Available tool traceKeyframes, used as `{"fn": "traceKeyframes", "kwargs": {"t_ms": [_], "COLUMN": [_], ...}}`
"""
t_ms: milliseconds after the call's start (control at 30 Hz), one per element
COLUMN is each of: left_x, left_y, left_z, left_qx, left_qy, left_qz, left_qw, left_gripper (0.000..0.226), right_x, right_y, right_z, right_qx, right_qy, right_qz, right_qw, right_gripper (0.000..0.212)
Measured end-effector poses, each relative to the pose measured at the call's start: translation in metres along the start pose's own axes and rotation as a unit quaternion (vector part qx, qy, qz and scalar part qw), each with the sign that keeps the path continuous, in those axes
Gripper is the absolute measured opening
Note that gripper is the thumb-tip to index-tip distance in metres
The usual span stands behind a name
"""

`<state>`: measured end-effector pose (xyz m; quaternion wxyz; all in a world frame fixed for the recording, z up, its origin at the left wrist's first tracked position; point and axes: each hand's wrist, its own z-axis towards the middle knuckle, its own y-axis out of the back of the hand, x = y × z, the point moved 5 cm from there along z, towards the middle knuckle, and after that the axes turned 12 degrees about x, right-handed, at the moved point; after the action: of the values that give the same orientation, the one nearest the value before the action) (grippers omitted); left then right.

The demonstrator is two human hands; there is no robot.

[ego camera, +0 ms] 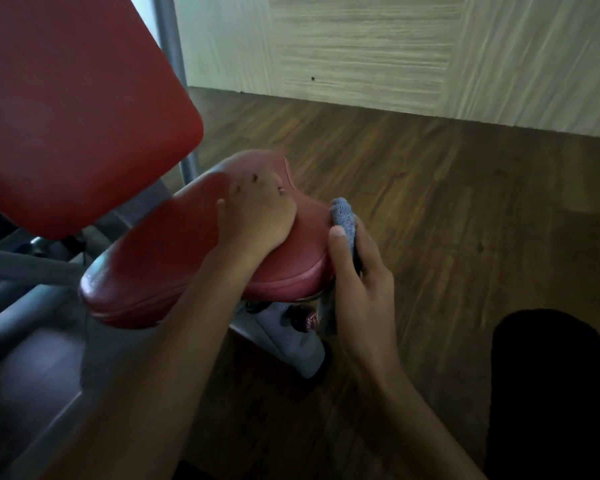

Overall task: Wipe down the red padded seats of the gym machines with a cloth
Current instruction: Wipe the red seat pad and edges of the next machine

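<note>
Red and soft, the padded gym seat (174, 258) sits in the middle of the head view. Its long side runs from the low left corner up toward the right, and its narrow end points up and to the right. The left hand (257, 216) rests flat on top of the seat near that narrow end. Its grip is loose and holds nothing, though the fingers are blurry.

The right hand (361, 285) is just beside the seat's right edge. Its grip is closed around a fuzzy grey cloth (343, 216), with the thumb pinching it. The cloth stands up and down. Its top pokes out above the thumb and touches the seat's edge, and its bottom hangs below the hand.

A big red back pad (66, 116) fills the top left. Grey metal bars (25, 268) run under the seat. Brown wooden floor (430, 202) lies beyond, below a pale wood wall (361, 46).
</note>
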<state>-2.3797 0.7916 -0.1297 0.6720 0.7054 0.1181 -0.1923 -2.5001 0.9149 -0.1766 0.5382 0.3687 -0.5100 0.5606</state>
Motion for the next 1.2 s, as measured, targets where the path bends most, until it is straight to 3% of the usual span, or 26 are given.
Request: {"fn": "traceKeyframes", "kwargs": {"t_ms": [233, 367, 533, 733, 933, 1100, 1200], "left_x": [0.004, 0.002, -0.005, -0.009, -0.013, -0.013, -0.013], "left_y": [-0.001, 0.0, -0.005, -0.006, -0.006, -0.005, -0.006], "left_z": [0.0, -0.007, -0.017, -0.023, -0.025, -0.024, -0.023], "left_qx": [-0.005, -0.004, 0.013, 0.034, 0.031, 0.028, 0.034], "left_qy": [0.058, 0.134, 0.225, 0.299, 0.299, 0.297, 0.296], "left_qz": [-0.035, -0.039, -0.011, 0.007, 0.0, 0.002, 0.008], "left_qw": [0.998, 0.99, 0.974, 0.954, 0.954, 0.954, 0.955], "left_gripper": [0.02, 0.037, 0.054, 0.056, 0.054, 0.055, 0.055], "right_x": [-0.011, -0.017, -0.015, -0.018, -0.018, -0.009, -0.012], "right_y": [0.027, 0.032, 0.038, 0.035, 0.034, 0.045, 0.031], "right_z": [0.039, 0.047, 0.049, 0.059, 0.071, 0.043, 0.078], "right_qx": [0.157, 0.235, 0.327, 0.375, 0.391, 0.399, 0.4], "right_qy": [-0.068, -0.134, -0.153, -0.168, -0.212, -0.189, -0.229], "right_qz": [0.069, 0.071, 0.053, 0.013, 0.05, 0.022, 0.046], "right_qw": [0.983, 0.96, 0.931, 0.912, 0.894, 0.897, 0.887], "right_gripper": [0.036, 0.055, 0.057, 0.07, 0.056, 0.079, 0.065]}}
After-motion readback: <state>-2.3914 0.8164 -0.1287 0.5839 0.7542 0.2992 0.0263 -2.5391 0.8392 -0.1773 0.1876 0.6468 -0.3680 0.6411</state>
